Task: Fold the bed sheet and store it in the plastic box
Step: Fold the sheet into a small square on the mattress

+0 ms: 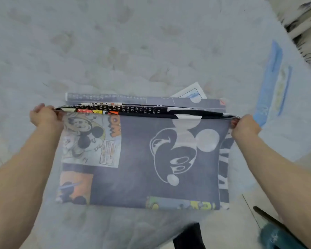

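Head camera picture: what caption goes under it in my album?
Two hands hold a cartoon bed sheet stretched over a mattress.

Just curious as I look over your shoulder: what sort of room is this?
Most likely a bedroom: a quilted mattress fills the view, and both hands hold a cartoon-print bed sheet over it.

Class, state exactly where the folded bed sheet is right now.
Centre of the head view: the bed sheet hangs stretched between the left hand and right hand, above the mattress.
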`<control>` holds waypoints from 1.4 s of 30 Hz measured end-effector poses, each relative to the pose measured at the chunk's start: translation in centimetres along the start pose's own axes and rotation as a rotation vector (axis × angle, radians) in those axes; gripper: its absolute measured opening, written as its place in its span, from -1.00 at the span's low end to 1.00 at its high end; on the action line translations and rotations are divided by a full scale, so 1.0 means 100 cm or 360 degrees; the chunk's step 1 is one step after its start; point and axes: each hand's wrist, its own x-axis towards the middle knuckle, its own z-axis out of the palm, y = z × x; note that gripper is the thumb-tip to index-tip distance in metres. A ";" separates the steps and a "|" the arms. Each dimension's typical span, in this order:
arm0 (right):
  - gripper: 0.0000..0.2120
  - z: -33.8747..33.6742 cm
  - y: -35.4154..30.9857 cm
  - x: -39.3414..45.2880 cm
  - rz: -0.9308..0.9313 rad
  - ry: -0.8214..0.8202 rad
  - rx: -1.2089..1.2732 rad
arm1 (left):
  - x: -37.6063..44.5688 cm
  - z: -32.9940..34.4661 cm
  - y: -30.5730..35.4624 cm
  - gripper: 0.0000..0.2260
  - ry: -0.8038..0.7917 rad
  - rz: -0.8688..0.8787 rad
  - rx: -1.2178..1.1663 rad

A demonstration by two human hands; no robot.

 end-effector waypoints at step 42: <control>-0.86 0.028 0.040 0.130 -0.0739 -0.0515 -0.0026 | -0.129 0.282 -0.221 -0.72 -0.1975 0.1501 0.2541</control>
